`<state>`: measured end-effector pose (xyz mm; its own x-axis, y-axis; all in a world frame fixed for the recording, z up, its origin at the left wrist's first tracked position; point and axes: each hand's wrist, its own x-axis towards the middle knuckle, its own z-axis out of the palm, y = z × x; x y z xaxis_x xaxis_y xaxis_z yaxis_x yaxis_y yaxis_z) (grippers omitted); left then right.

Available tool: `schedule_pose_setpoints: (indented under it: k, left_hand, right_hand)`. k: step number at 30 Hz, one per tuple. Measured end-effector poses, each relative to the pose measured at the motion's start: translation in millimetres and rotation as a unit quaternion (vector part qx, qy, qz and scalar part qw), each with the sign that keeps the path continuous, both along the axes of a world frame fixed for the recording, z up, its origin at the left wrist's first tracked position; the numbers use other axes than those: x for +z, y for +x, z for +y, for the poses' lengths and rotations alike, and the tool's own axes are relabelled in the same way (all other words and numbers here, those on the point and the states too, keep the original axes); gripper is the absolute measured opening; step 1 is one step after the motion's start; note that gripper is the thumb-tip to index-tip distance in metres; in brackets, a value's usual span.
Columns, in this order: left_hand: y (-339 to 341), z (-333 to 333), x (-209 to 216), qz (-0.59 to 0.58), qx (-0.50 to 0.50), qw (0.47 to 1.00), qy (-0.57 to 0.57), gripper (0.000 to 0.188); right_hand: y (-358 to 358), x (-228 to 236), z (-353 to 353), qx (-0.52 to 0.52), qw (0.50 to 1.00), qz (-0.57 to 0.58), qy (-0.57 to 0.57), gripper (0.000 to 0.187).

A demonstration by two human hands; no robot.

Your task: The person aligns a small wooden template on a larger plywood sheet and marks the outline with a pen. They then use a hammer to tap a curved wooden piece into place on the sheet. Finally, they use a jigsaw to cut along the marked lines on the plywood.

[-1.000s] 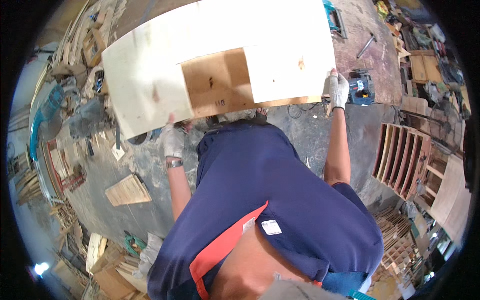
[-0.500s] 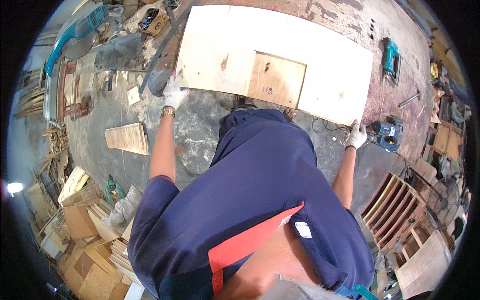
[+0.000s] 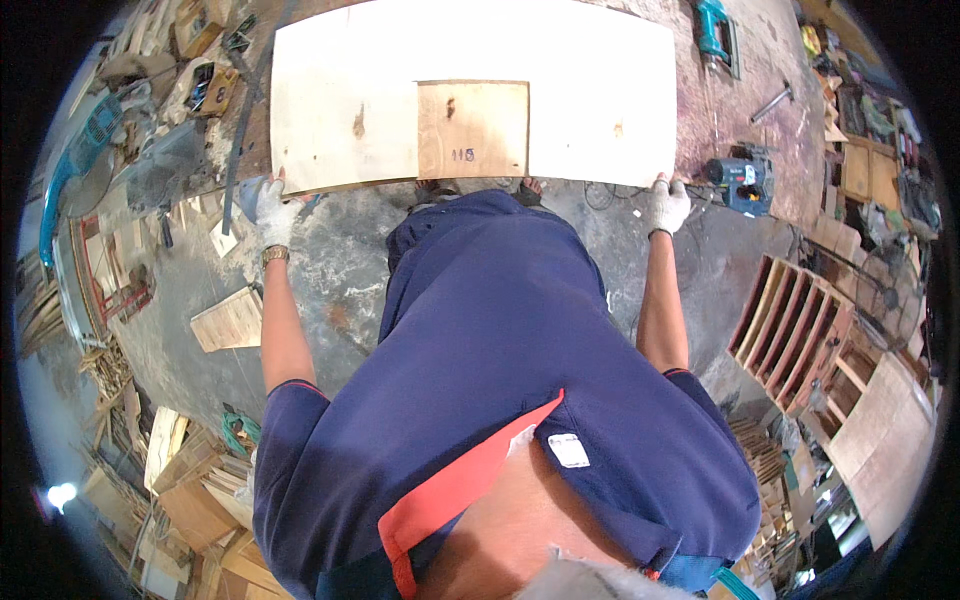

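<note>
the left hand [image 3: 272, 212] and right hand [image 3: 666, 204], both gloved, are clamped on the near corners of a pale plywood sheet [image 3: 600, 90], its long axis running left to right. bare concrete floor [image 3: 350, 270] lies open beneath the near edge. a darker square panel [image 3: 472, 128] sits mid-sheet. beyond the right corner rests 1 blue power tool [image 3: 738, 180]; wood scraps [image 3: 228, 320] lie left.

White work gloves on both hands, navy shirt with red collar.
</note>
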<state>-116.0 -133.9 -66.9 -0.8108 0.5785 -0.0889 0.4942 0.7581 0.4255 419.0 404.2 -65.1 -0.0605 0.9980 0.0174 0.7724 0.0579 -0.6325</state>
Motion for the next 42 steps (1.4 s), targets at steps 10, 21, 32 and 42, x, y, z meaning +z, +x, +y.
schedule_pose_setpoints:
  k: [10, 21, 32, 42]
  left_hand:
    - [18, 13, 17, -0.017, 0.042, 0.999, 0.021, 0.087]
    - [22, 18, 20, 0.037, 0.063, 0.997, -0.04, 0.09]
    - [64, -27, 31, 0.015, -0.023, 0.996, -0.085, 0.087]
    - [28, -31, 44, -0.033, -0.107, 0.981, -0.159, 0.076]
  right_hand:
    - [-4, 18, 1, 0.027, 0.998, -0.06, -0.015, 0.036]
    - [1, 25, 15, 0.075, 0.981, -0.179, 0.021, 0.042]
    - [53, 48, 1, 0.186, 0.976, -0.064, -0.096, 0.026]
    - [68, 46, 52, 0.375, 0.897, -0.231, -0.03, 0.009]
